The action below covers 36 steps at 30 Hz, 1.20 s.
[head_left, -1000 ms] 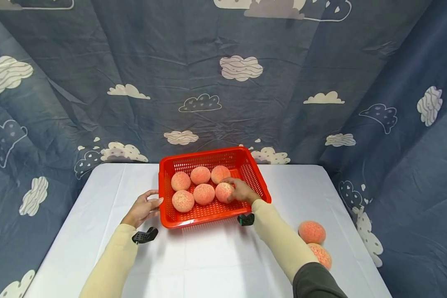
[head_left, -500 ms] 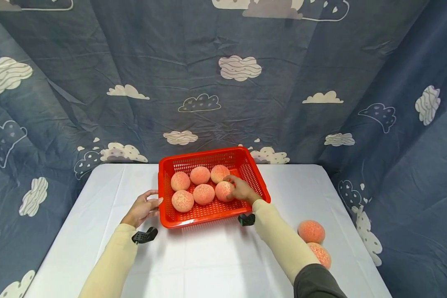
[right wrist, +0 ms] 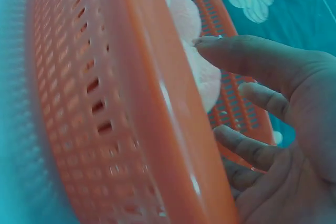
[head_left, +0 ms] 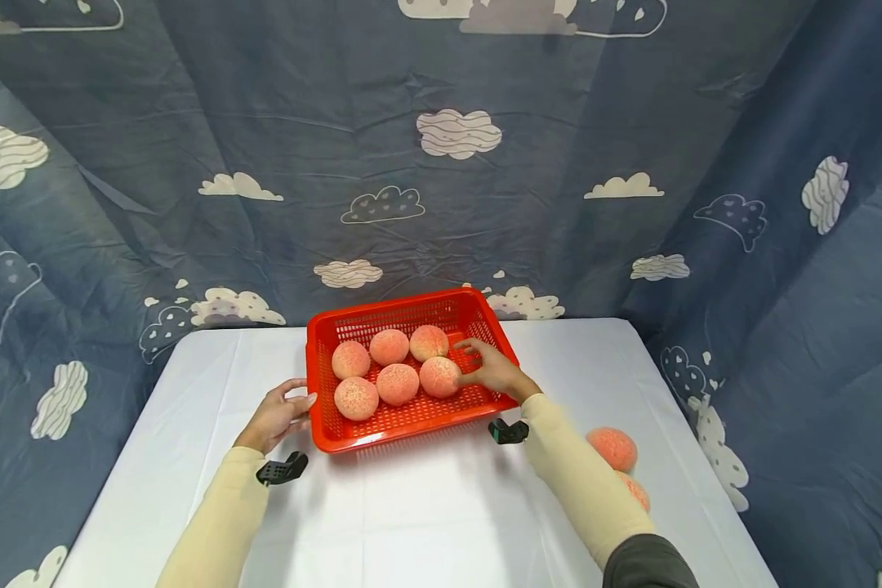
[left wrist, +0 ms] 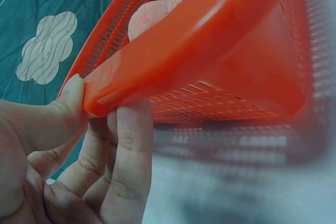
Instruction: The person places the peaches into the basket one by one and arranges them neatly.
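Observation:
The red plastic basket stands slightly tilted to the view on the white table, with several peaches in two rows inside it. At its left end my left hand pinches the rim, thumb on top and fingers below, as the left wrist view shows. My right hand hovers over the basket's right part, fingers spread apart and holding nothing. Its thumb is close beside the right peach of the front row; whether it touches I cannot tell. Behind that one lies another peach.
Two more peaches lie on the table to the right: one peach and, nearer, another peach partly hidden by the right sleeve. A dark blue curtain with cloud prints hangs behind the white table.
My right hand has let go of the right front peach and drawn back a little to the right. The left hand keeps its grip on the basket rim. The head view has shifted slightly.

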Each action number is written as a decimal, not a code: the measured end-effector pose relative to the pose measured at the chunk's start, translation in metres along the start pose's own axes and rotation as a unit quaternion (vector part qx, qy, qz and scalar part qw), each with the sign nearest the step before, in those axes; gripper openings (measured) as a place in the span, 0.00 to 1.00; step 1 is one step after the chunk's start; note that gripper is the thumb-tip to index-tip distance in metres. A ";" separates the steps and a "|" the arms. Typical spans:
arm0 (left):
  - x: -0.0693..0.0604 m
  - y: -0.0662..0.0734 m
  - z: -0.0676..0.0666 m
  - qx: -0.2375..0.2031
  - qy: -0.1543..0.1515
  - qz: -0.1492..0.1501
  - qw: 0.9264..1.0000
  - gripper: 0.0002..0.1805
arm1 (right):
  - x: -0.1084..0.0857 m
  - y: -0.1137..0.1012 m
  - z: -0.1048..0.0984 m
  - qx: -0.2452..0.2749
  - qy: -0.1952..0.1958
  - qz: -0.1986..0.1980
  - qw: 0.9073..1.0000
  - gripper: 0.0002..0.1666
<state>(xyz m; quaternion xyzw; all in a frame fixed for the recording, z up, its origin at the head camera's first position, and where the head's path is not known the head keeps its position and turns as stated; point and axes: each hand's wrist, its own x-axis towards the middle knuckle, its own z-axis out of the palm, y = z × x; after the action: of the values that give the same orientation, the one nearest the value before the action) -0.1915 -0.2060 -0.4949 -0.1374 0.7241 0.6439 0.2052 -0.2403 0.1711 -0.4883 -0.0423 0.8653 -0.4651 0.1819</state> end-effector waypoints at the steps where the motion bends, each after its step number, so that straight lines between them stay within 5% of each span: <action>1: 0.000 0.000 0.000 -0.001 -0.001 0.000 1.000 0.28 | -0.002 0.001 -0.002 0.005 0.002 0.000 1.000 0.40; 12: -0.001 -0.001 -0.001 -0.004 -0.005 -0.002 1.000 0.28 | -0.035 0.008 -0.031 0.092 0.009 -0.026 0.995 0.37; 19: -0.002 0.000 -0.001 -0.001 -0.007 -0.006 1.000 0.28 | -0.058 0.020 -0.057 0.088 0.055 -0.042 0.994 0.33; 36: -0.004 0.001 0.000 -0.008 -0.009 0.001 1.000 0.29 | -0.133 0.098 -0.112 0.058 0.146 0.008 0.988 0.37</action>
<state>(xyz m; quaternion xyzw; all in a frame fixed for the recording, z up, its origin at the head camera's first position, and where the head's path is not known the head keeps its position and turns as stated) -0.1883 -0.2066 -0.4918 -0.1319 0.7171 0.6513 0.2100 -0.1465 0.3478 -0.4760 0.0433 0.8543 -0.5144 0.0599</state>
